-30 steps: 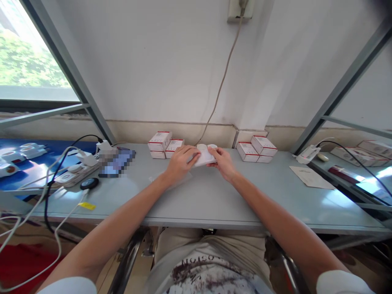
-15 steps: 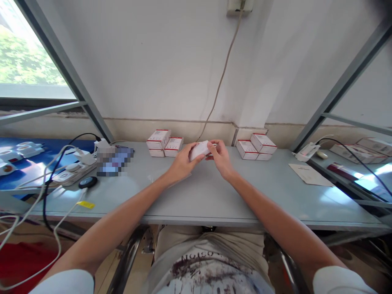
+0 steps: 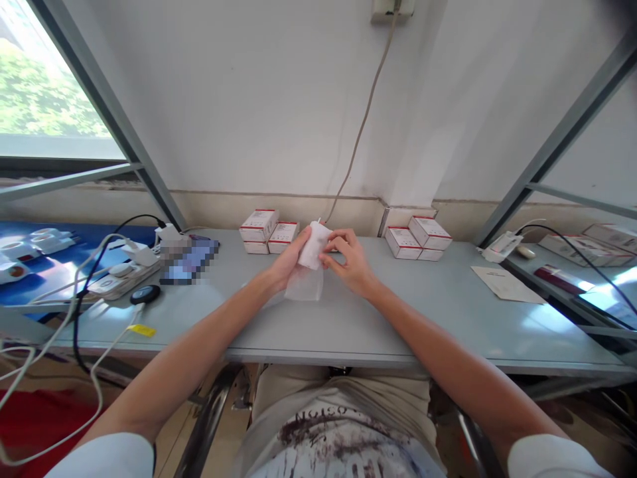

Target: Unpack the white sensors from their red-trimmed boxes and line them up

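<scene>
- Dark lettering crosses the person's shirt (image 3: 343,425); the word is upside down and partly lost in folds.
- A yellow tag (image 3: 142,330) sits on a white cable at the left; any print is too small to read.
- A clear plastic bag (image 3: 304,287) hangs limp below the white piece (image 3: 314,247); whether it encloses the piece is unclear.
- The white piece, blocky and pale with a thin prong on top, is tilted above the middle of the table (image 3: 328,338).
- The left hand (image 3: 287,262) holds its left side; the right hand (image 3: 351,264) has its fingertips narrowed at the right edge, their grip uncertain.
- Behind, white red-edged boxes (image 3: 259,224) stand closed in two groups, their print illegible.
</scene>
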### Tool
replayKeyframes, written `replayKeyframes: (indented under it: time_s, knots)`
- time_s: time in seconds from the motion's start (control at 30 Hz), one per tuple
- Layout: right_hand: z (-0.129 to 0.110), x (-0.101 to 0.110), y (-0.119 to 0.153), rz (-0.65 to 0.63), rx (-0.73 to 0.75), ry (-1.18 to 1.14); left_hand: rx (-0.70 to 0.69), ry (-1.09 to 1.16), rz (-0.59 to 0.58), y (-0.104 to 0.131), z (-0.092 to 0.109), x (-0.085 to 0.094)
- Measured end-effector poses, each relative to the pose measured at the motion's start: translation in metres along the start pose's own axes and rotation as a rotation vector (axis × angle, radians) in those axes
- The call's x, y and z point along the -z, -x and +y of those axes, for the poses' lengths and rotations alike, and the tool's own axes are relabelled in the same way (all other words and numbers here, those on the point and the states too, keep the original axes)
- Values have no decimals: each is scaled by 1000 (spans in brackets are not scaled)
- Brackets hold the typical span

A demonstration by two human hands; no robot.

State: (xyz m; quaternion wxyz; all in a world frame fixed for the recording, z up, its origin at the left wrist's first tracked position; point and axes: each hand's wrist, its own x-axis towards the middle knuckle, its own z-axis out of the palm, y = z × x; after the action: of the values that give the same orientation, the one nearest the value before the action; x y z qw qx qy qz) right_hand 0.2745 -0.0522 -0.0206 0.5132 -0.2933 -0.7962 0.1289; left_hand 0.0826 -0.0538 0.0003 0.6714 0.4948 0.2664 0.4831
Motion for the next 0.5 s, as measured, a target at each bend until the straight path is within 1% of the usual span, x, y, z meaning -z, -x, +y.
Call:
replayKeyframes:
  time_s: [0.07, 0.23, 0.4, 0.5]
  knots:
    - [-3, -3, 2, -18, 16, 4, 8, -12, 8, 0, -1, -1]
    - [-3, -4, 1, 28, -78, -15, 80, 11, -11, 1, -5, -1]
    - [1, 1, -2, 0, -17, 25, 165, -11, -69, 1, -5, -1]
    - [-1, 2, -1, 24, -56, 40, 256, -69, -94, 2, -4, 2]
